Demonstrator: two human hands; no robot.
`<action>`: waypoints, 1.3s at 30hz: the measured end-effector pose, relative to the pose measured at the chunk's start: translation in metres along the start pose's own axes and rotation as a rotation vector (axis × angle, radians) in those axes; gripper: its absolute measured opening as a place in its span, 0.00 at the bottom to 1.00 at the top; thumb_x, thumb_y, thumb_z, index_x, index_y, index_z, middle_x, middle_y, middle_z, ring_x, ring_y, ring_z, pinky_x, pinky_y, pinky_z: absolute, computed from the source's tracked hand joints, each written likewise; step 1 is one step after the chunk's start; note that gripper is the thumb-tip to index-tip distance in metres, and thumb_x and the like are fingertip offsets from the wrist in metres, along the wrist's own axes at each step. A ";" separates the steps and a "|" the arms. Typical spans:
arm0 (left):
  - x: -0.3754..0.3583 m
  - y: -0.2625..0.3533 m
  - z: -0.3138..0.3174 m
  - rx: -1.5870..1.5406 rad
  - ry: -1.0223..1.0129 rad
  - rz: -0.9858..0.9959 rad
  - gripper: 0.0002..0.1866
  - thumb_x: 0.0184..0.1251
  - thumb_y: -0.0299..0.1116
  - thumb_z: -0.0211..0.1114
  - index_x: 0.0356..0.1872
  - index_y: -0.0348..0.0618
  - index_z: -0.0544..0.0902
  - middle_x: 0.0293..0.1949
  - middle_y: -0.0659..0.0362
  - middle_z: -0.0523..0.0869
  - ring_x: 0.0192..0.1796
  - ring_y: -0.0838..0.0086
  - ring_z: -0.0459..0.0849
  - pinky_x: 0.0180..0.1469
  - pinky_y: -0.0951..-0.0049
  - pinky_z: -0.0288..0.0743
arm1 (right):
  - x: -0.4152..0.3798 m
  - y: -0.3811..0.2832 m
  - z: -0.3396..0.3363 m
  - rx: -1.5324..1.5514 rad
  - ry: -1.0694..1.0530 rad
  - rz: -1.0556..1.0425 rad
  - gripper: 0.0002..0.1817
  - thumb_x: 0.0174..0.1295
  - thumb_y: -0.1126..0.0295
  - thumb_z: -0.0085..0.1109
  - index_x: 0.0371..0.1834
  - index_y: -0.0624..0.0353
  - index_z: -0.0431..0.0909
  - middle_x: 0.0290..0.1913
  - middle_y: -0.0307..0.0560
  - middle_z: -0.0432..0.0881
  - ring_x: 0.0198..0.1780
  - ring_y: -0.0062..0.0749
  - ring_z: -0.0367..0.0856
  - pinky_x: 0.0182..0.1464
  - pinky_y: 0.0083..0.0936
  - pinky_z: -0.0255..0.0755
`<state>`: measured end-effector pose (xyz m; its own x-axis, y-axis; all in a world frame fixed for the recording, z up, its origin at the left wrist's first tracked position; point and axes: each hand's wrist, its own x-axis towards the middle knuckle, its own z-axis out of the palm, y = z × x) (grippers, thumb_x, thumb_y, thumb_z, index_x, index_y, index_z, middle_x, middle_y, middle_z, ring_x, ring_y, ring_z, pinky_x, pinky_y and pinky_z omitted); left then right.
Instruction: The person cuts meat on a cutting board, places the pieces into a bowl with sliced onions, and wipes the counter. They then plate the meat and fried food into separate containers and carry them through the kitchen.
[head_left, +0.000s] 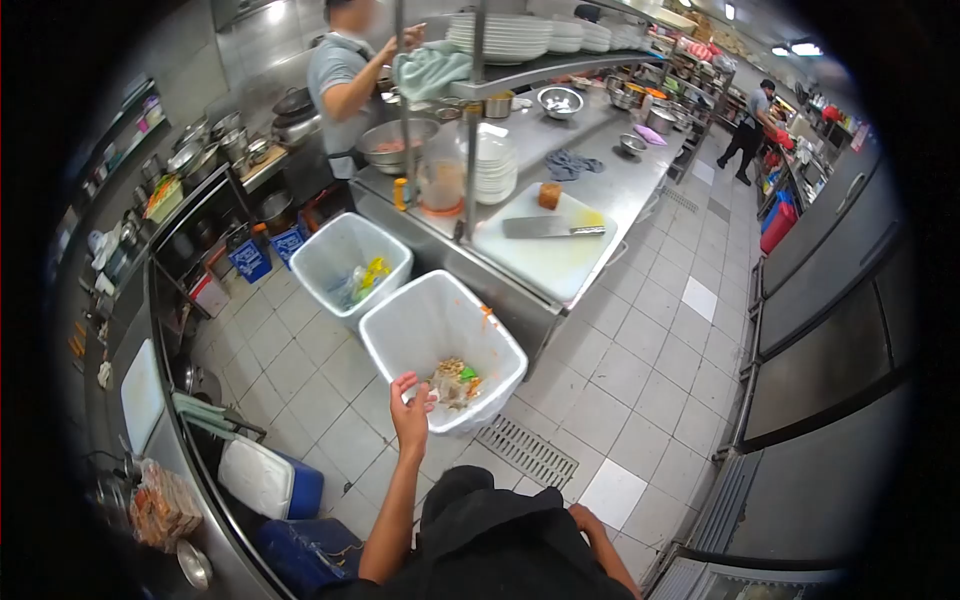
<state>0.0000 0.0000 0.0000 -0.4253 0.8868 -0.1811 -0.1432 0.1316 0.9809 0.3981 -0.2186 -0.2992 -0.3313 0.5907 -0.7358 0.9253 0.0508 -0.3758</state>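
Note:
My left hand [410, 410] is raised over the near rim of a white bin [400, 325], its fingers apart and nothing in them. Inside that bin lie food scraps with a green piece among them. At my right side, my right hand [585, 520] hangs low beside my dark clothing; its fingers are mostly hidden. Beyond the bins, a cleaver [540, 228] rests on a white cutting board [510, 262], with a brown block of food [549, 195] just behind it.
A second white bin [320, 250] stands behind at the left. A person in grey [345, 90] is at the counter, another person [752, 125] farther down the aisle. A floor drain [527, 450] lies ahead; refrigerators [820, 370] line the right.

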 end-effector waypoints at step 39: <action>0.534 0.052 0.669 1.083 -0.591 0.425 0.19 0.70 0.50 0.66 0.51 0.48 0.85 0.49 0.52 0.88 0.53 0.59 0.85 0.56 0.63 0.77 | 0.204 0.168 -0.873 0.103 0.333 -0.627 0.27 0.59 0.65 0.61 0.59 0.64 0.66 0.33 0.66 0.84 0.37 0.64 0.85 0.42 0.56 0.78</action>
<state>0.3631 0.7765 0.0015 0.2357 0.9701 -0.0575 0.8104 -0.1635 0.5626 0.6472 0.6132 -0.0203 -0.7059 0.6901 -0.1595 0.5518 0.3946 -0.7347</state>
